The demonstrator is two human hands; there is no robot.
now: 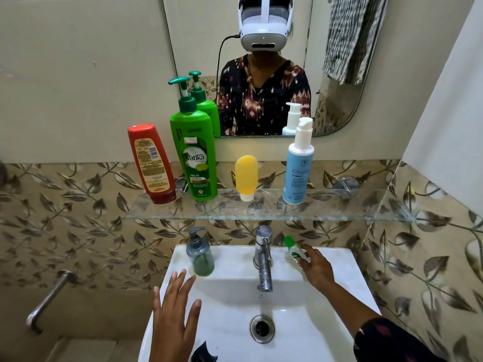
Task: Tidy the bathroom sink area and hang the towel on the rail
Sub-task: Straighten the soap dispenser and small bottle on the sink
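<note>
My right hand [316,267] grips a small clear bottle with a green cap [294,250], tilted at the back right of the white sink [326,296], right of the chrome tap [263,259]. Fingers spread, my left hand [175,314] hovers over the sink's left rim, holding nothing, just below a grey pump dispenser [200,257]. On the glass shelf [261,212] stand a red bottle [151,163], a green shampoo pump bottle [193,150], a small yellow tube [246,177] and a white-and-blue pump bottle [299,163]. A striped towel [350,37] hangs in the mirror reflection at the upper right.
The mirror [261,74] above the shelf reflects a person wearing a headset. A chrome rail [48,299] juts from the leaf-patterned tile wall at the lower left. A dark object [202,355] lies at the sink's front edge. The drain [262,327] sits mid-basin.
</note>
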